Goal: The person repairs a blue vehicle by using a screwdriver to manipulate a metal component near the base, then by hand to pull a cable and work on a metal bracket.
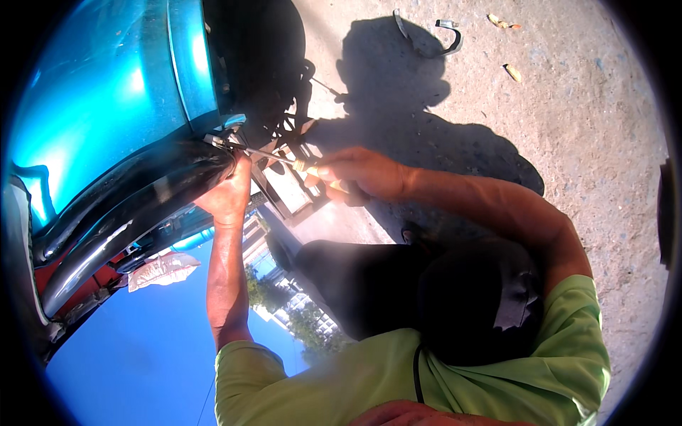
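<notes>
My right hand [362,172] is closed around the pale yellowish handle of a screwdriver [273,155]. Its thin metal shaft points left, toward the end of a black bumper [167,174] on a blue vehicle [114,85]. My left hand [231,192] grips that bumper end from below, with most of its fingers hidden. Just above the left hand, a small light-coloured clip or bracket [213,140] sits at the bumper's corner, close to the shaft's tip. Whether the tip touches it, I cannot tell.
Dark shadow hides the wheel area right of the body panel. On the rough concrete ground [568,142] lie a curved metal piece [453,37] and several dry yellowish scraps [512,72]. A pale crumpled item [165,270] shows beneath the bumper. My dark-clothed knee [355,284] is close below my hands.
</notes>
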Demonstrator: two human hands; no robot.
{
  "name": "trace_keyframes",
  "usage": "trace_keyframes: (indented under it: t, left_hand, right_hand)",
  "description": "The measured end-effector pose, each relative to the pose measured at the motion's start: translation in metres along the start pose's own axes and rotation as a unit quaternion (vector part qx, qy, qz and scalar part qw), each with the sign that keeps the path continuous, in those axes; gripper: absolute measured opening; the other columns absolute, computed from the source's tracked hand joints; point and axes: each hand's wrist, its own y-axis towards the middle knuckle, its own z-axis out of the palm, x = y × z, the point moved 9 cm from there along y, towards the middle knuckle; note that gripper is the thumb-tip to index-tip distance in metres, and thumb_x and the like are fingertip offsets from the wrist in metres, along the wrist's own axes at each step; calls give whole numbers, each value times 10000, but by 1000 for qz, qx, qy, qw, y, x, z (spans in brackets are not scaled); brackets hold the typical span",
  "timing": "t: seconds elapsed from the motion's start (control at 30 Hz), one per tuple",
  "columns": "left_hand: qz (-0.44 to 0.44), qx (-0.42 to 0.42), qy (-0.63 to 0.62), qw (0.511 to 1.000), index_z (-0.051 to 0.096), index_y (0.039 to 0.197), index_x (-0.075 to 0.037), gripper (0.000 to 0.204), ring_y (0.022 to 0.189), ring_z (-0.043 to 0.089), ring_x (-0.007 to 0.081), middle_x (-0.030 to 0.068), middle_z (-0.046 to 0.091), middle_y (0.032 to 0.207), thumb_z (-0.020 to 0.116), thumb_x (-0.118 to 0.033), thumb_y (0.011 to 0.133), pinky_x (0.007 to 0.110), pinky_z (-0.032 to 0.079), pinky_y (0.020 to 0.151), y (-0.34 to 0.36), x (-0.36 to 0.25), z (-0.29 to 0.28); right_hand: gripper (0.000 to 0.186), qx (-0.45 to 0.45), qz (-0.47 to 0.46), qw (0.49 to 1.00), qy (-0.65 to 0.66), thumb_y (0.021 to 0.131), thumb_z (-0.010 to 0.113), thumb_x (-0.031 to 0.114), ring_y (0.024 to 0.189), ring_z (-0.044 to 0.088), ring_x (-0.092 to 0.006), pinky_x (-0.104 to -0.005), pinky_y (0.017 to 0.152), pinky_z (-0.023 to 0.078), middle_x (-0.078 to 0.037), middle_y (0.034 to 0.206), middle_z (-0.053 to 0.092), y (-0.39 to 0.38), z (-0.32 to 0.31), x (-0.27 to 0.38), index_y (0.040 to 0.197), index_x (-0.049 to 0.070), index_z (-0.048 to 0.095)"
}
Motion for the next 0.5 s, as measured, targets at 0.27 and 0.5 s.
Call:
trace_keyframes:
  t: [0.27, 0.5]
  left_hand:
    - [1, 3, -25, 1000, 718, 1024, -12, 451, 881, 710, 315, 131, 736, 945, 871, -243, 668, 398, 527, 888, 0, 3, 1]
    - [2, -4, -21, 1000, 711, 1042, -6, 473, 891, 709, 304, 130, 734, 963, 875, -248, 671, 396, 526, 891, 0, 0, 0]
  right_hand:
    - [318, 119, 81, 966, 215, 1007, 526, 293, 695, 564, -99, -215, 471, 390, -45, 1015, 631, 10, 17, -35, 1235, 73, 555]
    - [280, -22, -76, 991, -109, 995, 578, 288, 678, 537, -99, -251, 567, 428, -10, 766, 580, 9, 8, -16, 1129, 45, 609]
